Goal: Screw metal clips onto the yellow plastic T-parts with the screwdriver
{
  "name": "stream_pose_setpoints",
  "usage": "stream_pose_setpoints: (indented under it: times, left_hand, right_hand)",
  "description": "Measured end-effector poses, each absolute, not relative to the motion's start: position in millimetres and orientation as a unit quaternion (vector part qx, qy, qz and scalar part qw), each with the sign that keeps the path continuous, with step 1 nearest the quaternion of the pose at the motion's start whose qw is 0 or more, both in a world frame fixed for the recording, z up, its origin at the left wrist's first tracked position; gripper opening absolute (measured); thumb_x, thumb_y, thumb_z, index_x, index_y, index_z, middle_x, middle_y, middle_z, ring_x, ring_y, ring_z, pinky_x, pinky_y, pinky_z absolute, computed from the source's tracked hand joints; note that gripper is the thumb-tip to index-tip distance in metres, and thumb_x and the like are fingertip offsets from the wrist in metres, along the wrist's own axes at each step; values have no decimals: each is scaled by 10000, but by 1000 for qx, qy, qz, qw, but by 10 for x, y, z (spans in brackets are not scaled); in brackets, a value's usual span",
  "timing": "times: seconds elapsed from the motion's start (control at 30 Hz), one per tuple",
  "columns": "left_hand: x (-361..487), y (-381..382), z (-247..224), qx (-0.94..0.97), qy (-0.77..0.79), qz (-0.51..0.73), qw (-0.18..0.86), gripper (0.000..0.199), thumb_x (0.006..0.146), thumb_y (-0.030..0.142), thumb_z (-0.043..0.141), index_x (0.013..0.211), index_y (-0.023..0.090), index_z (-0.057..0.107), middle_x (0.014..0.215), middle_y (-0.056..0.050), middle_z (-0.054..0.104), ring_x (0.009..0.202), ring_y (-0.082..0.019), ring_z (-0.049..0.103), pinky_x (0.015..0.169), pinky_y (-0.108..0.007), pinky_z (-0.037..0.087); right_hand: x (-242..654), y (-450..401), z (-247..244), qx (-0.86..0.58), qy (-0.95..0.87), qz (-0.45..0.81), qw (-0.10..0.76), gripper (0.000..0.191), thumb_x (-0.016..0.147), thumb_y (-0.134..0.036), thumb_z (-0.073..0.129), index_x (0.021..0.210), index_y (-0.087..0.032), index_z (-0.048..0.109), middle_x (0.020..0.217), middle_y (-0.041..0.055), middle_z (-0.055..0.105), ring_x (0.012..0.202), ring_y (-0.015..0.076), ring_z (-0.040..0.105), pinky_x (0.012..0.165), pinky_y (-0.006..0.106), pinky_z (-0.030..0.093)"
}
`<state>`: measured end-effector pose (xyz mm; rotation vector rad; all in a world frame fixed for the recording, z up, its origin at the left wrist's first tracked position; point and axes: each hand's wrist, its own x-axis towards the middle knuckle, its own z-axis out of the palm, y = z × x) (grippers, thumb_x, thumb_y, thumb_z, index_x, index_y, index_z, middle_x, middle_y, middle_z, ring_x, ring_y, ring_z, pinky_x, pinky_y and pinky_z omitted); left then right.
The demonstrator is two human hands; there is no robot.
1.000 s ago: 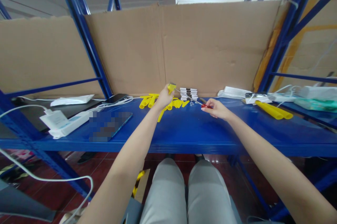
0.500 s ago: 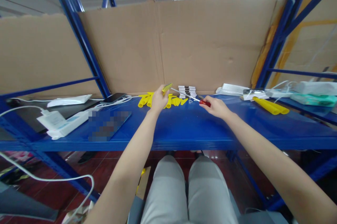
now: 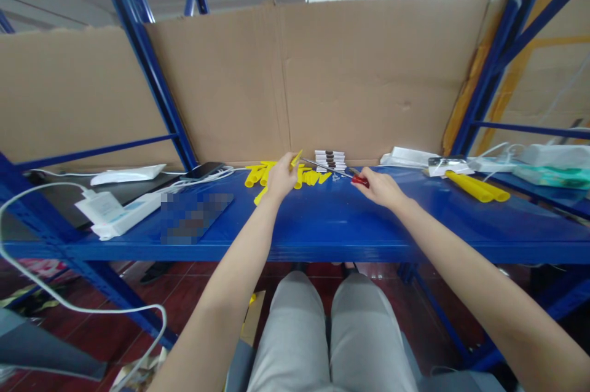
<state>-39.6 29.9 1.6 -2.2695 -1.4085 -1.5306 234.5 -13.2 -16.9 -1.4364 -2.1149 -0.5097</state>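
My left hand [image 3: 283, 177] is closed round a small yellow plastic piece [image 3: 296, 158], whose pointed end sticks up past the fingers. In my right hand [image 3: 382, 188] is a screwdriver [image 3: 361, 180] with a red handle; its thin metal shaft slants up and left, the tip close to the yellow piece. Whether the tip touches the piece I cannot tell. Around my left hand lie several yellow tubes [image 3: 258, 174] and flat yellow pieces [image 3: 314, 178]. Behind the shaft, a stack of white strips with dark bands [image 3: 330, 160] stands near the cardboard.
A blue shelf [image 3: 341, 220] is the work surface, backed by a cardboard sheet [image 3: 359, 72]. To the left are a white power strip [image 3: 133, 214], cables and a dark phone [image 3: 205, 169]. Two long yellow tubes [image 3: 477, 188] and white packets [image 3: 408, 157] lie to the right.
My left hand has turned slightly, and the yellow piece in it now points more steeply upward. Another yellow piece shows beneath my left wrist. My right hand keeps its hold on the screwdriver.
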Motion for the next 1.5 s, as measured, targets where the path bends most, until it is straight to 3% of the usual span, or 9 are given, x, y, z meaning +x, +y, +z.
stream_pose_setpoints:
  times: [0.17, 0.47, 0.73, 1.03, 1.33, 1.5]
  left_hand:
    - [-397, 284, 43, -732, -445, -515, 17, 223, 869, 191, 517, 1074, 200, 606, 1090, -77, 691, 1041, -215, 622, 884, -285, 451]
    - [-397, 292, 47, -733, -424, -532, 9, 216, 868, 199, 519, 1063, 181, 610, 1061, -78, 688, 1014, -206, 627, 891, -287, 453]
    - [-378, 269, 39, -728, -419, -542, 13, 241, 884, 221, 498, 1100, 191, 603, 1100, -84, 677, 1044, -212, 617, 886, -280, 443]
    - [-373, 285, 19, -732, -443, -517, 17, 301, 849, 188, 514, 1141, 200, 584, 1116, -85, 676, 1056, -234, 614, 887, -320, 449]
    - [-390, 332, 13, -737, -397, -545, 45, 284, 866, 221, 503, 1125, 181, 609, 1103, -87, 696, 1021, -219, 640, 891, -320, 476]
    - [-397, 374, 4, -743, -377, -550, 59, 286, 857, 217, 512, 1117, 168, 620, 1076, -95, 708, 998, -223, 655, 878, -329, 495]
  right_hand:
    - [2292, -173, -149, -535, -785, -171, 261, 227, 918, -394, 445, 965, -206, 562, 876, 115, 720, 778, 267, 675, 608, 297, 395]
    - [2358, -106, -201, -514, -788, -147, 307, 144, 859, -347, 503, 912, -219, 542, 759, 64, 688, 641, 220, 636, 546, 271, 363]
    - [2329, -164, -166, -512, -786, -186, 293, 291, 906, -446, 444, 960, -217, 615, 834, 91, 713, 770, 248, 664, 604, 291, 393]
    - [2367, -86, -185, -532, -763, -157, 333, 212, 846, -423, 549, 930, -229, 560, 815, 67, 705, 706, 239, 656, 557, 276, 382]
    - [2314, -172, -155, -533, -777, -201, 268, 303, 914, -462, 451, 928, -205, 611, 800, 92, 711, 734, 247, 661, 586, 284, 374]
    - [2319, -164, -156, -520, -784, -181, 285, 273, 917, -421, 462, 945, -189, 603, 785, 93, 703, 719, 238, 658, 585, 279, 384]
